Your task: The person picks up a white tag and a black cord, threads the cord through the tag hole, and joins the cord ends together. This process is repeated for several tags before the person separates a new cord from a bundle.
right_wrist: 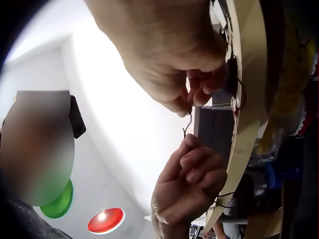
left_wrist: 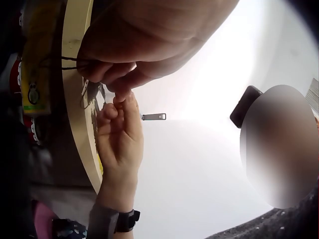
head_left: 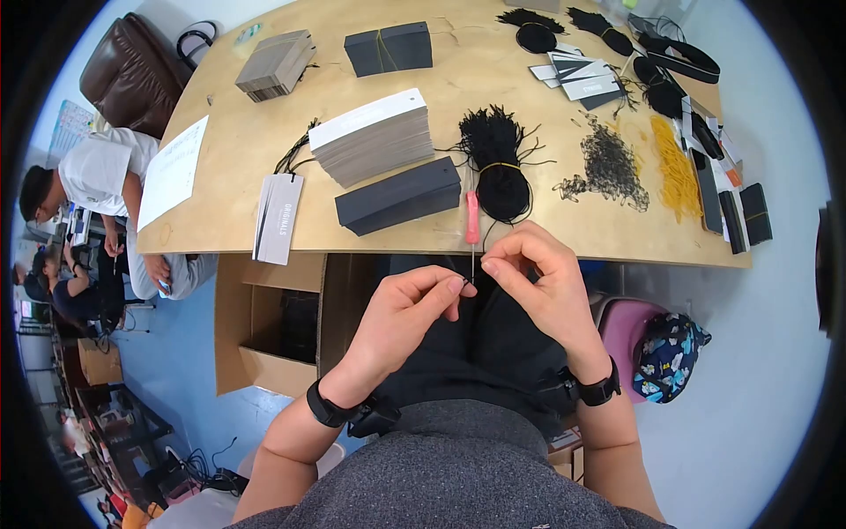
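Note:
A thin black cord (right_wrist: 187,125) spans the small gap between the two hands. My left hand (head_left: 405,313) pinches one end between thumb and fingers; in the left wrist view a dark loop (left_wrist: 70,63) trails from that hand (left_wrist: 149,40). The other end is pinched by my right hand (head_left: 546,286), seen large in the right wrist view (right_wrist: 169,55). Between the hands, a pink-handled tool (head_left: 472,220) lies at the table's front edge, its thin shaft pointing over the edge. A bundle of black cords (head_left: 502,189) is beside it.
Stacks of white tags (head_left: 374,141) and dark tags (head_left: 398,198) stand on the table (head_left: 229,207). Tags with cords (head_left: 278,220) overhang its front edge. Dark clips (head_left: 608,163) and yellow bands (head_left: 674,172) lie at right. A cardboard box (head_left: 273,370) is below; people sit at left.

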A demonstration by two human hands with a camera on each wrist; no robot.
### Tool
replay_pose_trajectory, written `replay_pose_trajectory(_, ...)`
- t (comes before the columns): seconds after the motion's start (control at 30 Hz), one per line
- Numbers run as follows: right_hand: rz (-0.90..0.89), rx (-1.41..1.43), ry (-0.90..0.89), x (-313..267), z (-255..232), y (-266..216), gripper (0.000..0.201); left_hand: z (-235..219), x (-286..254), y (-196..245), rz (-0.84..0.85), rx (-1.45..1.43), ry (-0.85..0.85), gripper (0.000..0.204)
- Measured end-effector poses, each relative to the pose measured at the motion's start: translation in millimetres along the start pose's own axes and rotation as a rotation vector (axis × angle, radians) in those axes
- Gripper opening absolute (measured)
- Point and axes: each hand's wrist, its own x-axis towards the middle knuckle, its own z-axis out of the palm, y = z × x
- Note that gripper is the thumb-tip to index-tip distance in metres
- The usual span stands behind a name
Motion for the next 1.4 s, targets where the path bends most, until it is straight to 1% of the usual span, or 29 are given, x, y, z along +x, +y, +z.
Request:
replay_pose_trajectory(0.07, 0.000, 0.023, -0.055, -3, -1, -2, 0.005, -1, 0, 2, 0.017, 0.014, 0.066, 0.022)
replay_pose_trajectory(0.1, 0.000, 0.024, -0.058, -4, -1, -5, 0.005, -3, 0, 3, 0.017, 0.013, 0.069, 0.022)
replay_pose_trajectory(0.2, -0.042, 0.023, -0.018, -8, 1, -8, 0.007, -5, 0, 4, 0.020, 0.032, 0.081, 0.024)
replay_pose_trajectory(0.27, -0.008, 0.019, 0.094, -5, 3, -8, 0.011, -4, 0, 7, 0.039, 0.020, 0.087, 0.023)
replay_pose_trajectory(0.3, -0.009, 0.018, 0.097, -5, 3, -5, 0.011, -3, 0, 7, 0.040, 0.022, 0.084, 0.023)
replay_pose_trajectory(0.37, 0.037, 0.136, 0.091, -5, 2, 6, 0.014, -3, 0, 7, 0.039, 0.015, 0.095, 0.022)
replay_pose_trajectory(0.5, 0.009, 0.170, 0.104, -2, 5, 6, 0.012, -4, -1, 5, 0.041, 0.010, 0.096, 0.022)
replay_pose_trajectory(0.57, 0.043, 0.028, 0.015, -1, 3, 3, 0.009, -3, -2, 5, 0.036, 0.004, 0.095, 0.022)
replay_pose_trajectory(0.7, 0.006, 0.002, -0.010, -2, 2, -9, 0.007, -5, -3, 6, 0.052, -0.009, 0.094, 0.022)
replay_pose_trajectory(0.77, -0.118, 0.018, -0.174, -7, -4, -23, 0.008, -7, -2, 9, 0.058, 0.101, 0.160, 0.022)
replay_pose_trajectory(0.8, -0.060, 0.043, -0.244, -10, -7, -36, 0.011, -9, -2, 8, 0.057, 0.099, 0.162, 0.022)
replay_pose_trajectory(0.83, -0.058, 0.044, -0.244, -10, -5, -36, 0.011, -12, -2, 7, 0.086, 0.141, 0.148, 0.022)
replay_pose_trajectory(0.9, -0.241, -0.187, -0.085, -8, 0, -35, 0.012, -11, -1, 6, 0.115, 0.180, 0.125, 0.021)
replay_pose_trajectory(0.93, -0.275, -0.208, -0.043, -5, 2, -33, 0.012, -8, -1, 6, 0.166, 0.159, 0.099, 0.020)
replay_pose_trajectory(0.97, -0.276, -0.210, -0.041, -3, 3, -29, 0.012, -6, -1, 5, 0.215, 0.139, 0.075, 0.020)
replay_pose_trajectory(1.0, -0.271, -0.210, -0.025, -1, 4, -25, 0.011, -5, -1, 5, 0.217, 0.139, 0.076, 0.020)
replay_pose_trajectory(1.07, -0.268, -0.206, -0.013, 0, 7, -22, 0.011, -4, -2, 5, 0.190, 0.126, 0.037, 0.018)
replay_pose_trajectory(1.13, -0.221, -0.141, 0.011, 0, 9, -21, 0.011, -2, -2, 4, 0.192, 0.117, 0.034, 0.018)
replay_pose_trajectory(1.27, -0.204, -0.157, 0.004, -1, 8, -21, 0.010, -3, -1, 2, 0.200, 0.130, 0.000, 0.017)
replay_pose_trajectory(1.4, -0.185, -0.159, -0.033, -2, 3, -25, 0.017, -1, -2, 6, 0.164, 0.063, 0.010, 0.016)
